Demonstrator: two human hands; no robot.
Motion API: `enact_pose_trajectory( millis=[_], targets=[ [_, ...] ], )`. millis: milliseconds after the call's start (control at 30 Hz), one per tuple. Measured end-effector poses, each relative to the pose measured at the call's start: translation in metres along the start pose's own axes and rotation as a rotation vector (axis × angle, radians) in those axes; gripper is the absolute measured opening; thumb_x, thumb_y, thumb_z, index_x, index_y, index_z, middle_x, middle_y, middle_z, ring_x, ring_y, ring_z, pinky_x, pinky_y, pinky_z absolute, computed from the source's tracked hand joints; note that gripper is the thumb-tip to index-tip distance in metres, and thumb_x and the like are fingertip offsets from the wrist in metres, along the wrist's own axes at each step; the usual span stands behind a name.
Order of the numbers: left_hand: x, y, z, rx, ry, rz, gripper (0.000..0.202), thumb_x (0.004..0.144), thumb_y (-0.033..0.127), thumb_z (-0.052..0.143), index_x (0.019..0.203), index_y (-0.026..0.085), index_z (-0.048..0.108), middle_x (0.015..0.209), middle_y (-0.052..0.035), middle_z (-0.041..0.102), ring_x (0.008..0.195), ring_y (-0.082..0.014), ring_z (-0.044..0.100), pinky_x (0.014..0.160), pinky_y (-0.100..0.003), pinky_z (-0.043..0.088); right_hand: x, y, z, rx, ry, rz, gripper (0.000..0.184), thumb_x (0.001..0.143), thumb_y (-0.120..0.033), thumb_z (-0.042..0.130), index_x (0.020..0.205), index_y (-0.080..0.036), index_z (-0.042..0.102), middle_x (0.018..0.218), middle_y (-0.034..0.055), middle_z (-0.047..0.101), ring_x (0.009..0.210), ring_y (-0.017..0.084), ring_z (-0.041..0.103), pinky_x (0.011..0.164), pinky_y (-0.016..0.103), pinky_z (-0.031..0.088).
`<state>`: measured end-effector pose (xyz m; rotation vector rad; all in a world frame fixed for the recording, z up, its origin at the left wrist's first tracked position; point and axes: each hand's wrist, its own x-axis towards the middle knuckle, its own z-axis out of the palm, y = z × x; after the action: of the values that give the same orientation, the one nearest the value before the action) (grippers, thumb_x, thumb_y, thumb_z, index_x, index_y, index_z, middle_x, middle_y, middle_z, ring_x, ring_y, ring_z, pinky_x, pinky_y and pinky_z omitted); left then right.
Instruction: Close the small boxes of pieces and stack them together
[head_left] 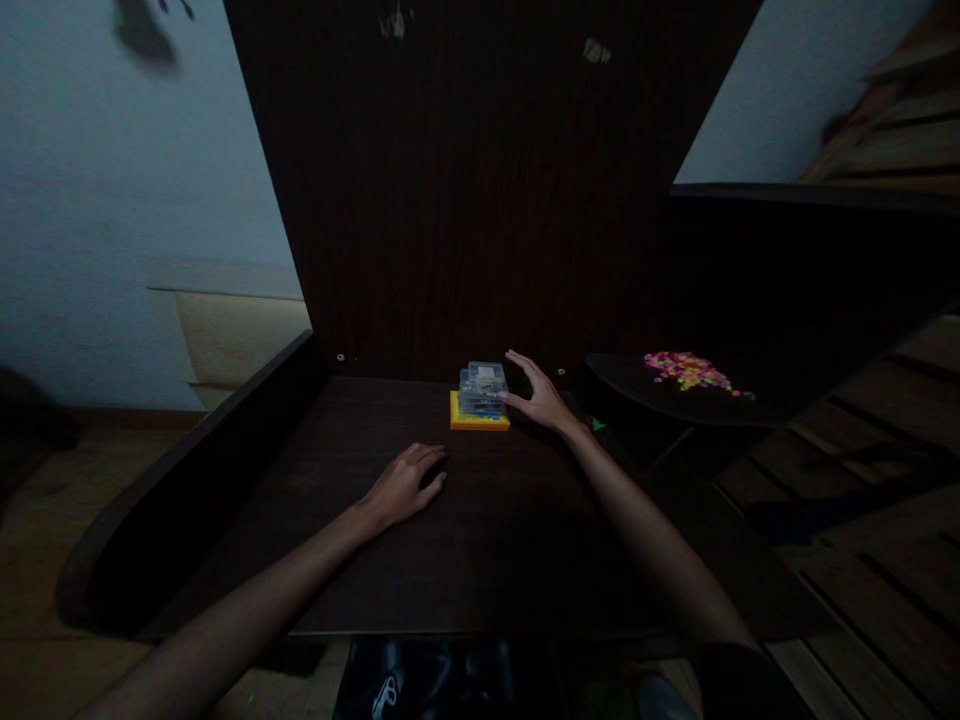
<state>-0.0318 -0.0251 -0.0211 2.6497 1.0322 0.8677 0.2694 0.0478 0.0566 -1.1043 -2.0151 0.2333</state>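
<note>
A small clear plastic box point(482, 388) sits on top of a yellow-orange flat base point(478, 421) near the back of a dark wooden desk point(480, 560). My right hand point(538, 397) reaches beside the clear box, fingers spread and thumb touching its right side. My left hand point(405, 484) rests palm down on the desk, fingers loosely curled, a short way in front and to the left of the box, holding nothing.
A tall dark back panel point(480, 200) rises behind the desk, and a raised side rail point(187, 480) runs along its left. A lower round shelf point(675, 395) at right holds a pile of small colourful pieces point(686, 370). Wooden floor lies beyond.
</note>
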Motion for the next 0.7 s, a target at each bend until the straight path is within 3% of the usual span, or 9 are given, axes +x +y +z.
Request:
enact_pose_trajectory(
  millis=[100, 233, 400, 567, 700],
  targets=[
    [0.005, -0.006, 0.002, 0.013, 0.018, -0.12, 0.045, 0.093, 0.037, 0.052, 0.132, 0.015, 0.054, 0.129, -0.0131, 0.063, 0.12, -0.027, 0.058, 0.104, -0.044, 0.049, -0.02, 0.008, 0.001, 0.023, -0.028, 0.147, 0.086, 0.079, -0.051, 0.072, 0.149, -0.018, 0.037, 0.152, 0.0165, 0.041, 0.14, 0.029, 0.039, 0.117, 0.049, 0.03],
    [0.024, -0.017, 0.01, 0.039, 0.0, -0.308, 0.065, 0.091, 0.048, 0.054, 0.144, 0.012, 0.041, 0.137, -0.0159, 0.057, 0.128, -0.0297, 0.052, 0.107, -0.044, 0.045, -0.045, 0.02, 0.018, 0.026, -0.114, 0.362, 0.103, 0.072, -0.055, 0.076, 0.153, -0.015, 0.027, 0.152, 0.0207, 0.039, 0.14, 0.031, 0.039, 0.117, 0.05, 0.029],
    [0.059, -0.022, 0.022, 0.071, -0.087, -0.489, 0.087, 0.087, 0.058, 0.056, 0.152, 0.006, 0.028, 0.14, -0.0221, 0.052, 0.13, -0.033, 0.05, 0.108, -0.041, 0.041, -0.06, 0.02, 0.046, -0.024, -0.182, 0.385, 0.091, 0.077, -0.049, 0.073, 0.151, -0.016, 0.032, 0.147, 0.0179, 0.047, 0.137, 0.03, 0.044, 0.114, 0.047, 0.034],
    [0.082, -0.019, 0.032, 0.052, -0.089, -0.429, 0.082, 0.092, 0.053, 0.05, 0.155, 0.009, 0.02, 0.137, -0.0197, 0.056, 0.13, -0.0308, 0.05, 0.106, -0.039, 0.04, -0.059, 0.01, 0.059, -0.101, -0.131, 0.331, 0.063, 0.089, -0.038, 0.062, 0.145, -0.019, 0.04, 0.137, 0.0128, 0.058, 0.125, 0.025, 0.053, 0.108, 0.042, 0.04],
    [0.087, -0.017, 0.037, 0.023, -0.076, -0.362, 0.07, 0.096, 0.045, 0.047, 0.155, 0.017, 0.022, 0.14, -0.0133, 0.056, 0.125, -0.026, 0.054, 0.105, -0.036, 0.04, -0.058, 0.006, 0.06, -0.154, -0.129, 0.348, 0.056, 0.093, -0.035, 0.057, 0.142, -0.015, 0.042, 0.132, 0.0148, 0.06, 0.125, 0.024, 0.053, 0.105, 0.037, 0.042]
  ],
)
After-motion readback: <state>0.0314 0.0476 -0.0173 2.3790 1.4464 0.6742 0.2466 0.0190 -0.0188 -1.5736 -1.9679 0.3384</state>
